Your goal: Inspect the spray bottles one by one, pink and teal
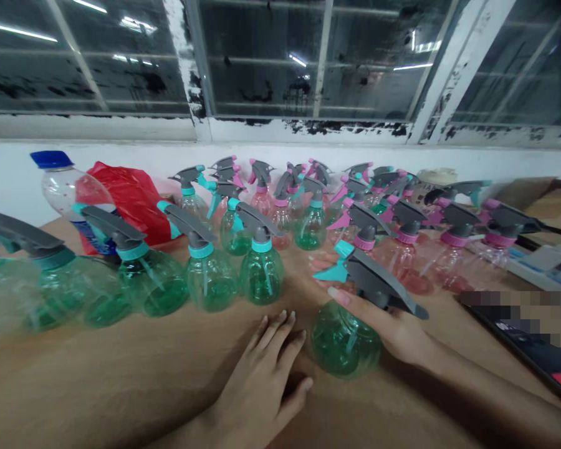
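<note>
My right hand (pixel 397 330) is wrapped round the neck of a green spray bottle (pixel 343 346), which has a grey trigger head with a turquoise nozzle and trigger. The bottle stands close to upright, near or on the table. My left hand (pixel 266 368) lies flat on the wooden table (pixel 135 374), fingers stretched out, to the left of that bottle and apart from it. Just beyond my left hand stands another green spray bottle (pixel 262 274) with a turquoise collar. The far fingers of my right hand are partly hidden behind the held bottle's head.
Green spray bottles (pixel 154 287) line the left; pink ones (pixel 404 262) stand at the right, with several mixed behind. A red plastic bag (pixel 126 193) and a blue-capped bottle (pixel 58 184) are at back left. A phone (pixel 528 343) lies at right. Windows rise behind.
</note>
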A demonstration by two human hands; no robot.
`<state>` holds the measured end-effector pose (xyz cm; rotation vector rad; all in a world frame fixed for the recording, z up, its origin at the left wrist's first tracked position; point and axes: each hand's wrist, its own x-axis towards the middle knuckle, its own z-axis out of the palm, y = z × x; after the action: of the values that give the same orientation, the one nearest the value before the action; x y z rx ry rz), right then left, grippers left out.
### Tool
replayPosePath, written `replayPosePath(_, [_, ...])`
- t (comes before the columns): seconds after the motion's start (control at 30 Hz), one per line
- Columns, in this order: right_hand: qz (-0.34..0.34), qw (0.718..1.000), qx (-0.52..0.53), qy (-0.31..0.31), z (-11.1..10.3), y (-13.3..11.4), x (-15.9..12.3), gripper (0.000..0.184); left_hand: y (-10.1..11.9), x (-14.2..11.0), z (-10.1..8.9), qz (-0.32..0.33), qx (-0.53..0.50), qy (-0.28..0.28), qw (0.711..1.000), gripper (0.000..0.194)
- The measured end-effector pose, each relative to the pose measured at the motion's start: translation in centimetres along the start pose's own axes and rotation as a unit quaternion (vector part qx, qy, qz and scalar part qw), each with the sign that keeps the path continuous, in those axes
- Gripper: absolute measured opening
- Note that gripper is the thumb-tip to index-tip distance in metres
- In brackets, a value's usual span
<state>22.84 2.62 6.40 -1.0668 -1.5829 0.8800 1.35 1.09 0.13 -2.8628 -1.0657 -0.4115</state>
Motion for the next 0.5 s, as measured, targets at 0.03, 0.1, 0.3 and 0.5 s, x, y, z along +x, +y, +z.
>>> replayPosePath(0.03, [-0.002,1.0,-0.001,0.0,0.0,-0.1,0.04,0.028,0.0,0.0,0.01,0.001,0.0,-0.001,1.0,0.048])
replayPosePath(0.1, [-0.009,1.0,-0.004,0.005,0.0,-0.24,0.13,0.027,0.01,-0.01,0.04,0.002,0.0,-0.001,1.0,0.048])
replayPosePath(0.3, [-0.02,0.999,-0.023,0.034,0.16,-0.43,0.19,0.02,0.05,0.1,-0.1,0.001,-0.005,-0.012,1.0,0.048])
replayPosePath(0.5, [-0.002,0.999,-0.037,0.038,-0.02,0.04,-0.05,0.015,0.16,0.05,-0.26,0.001,-0.008,-0.013,1.0,0.047])
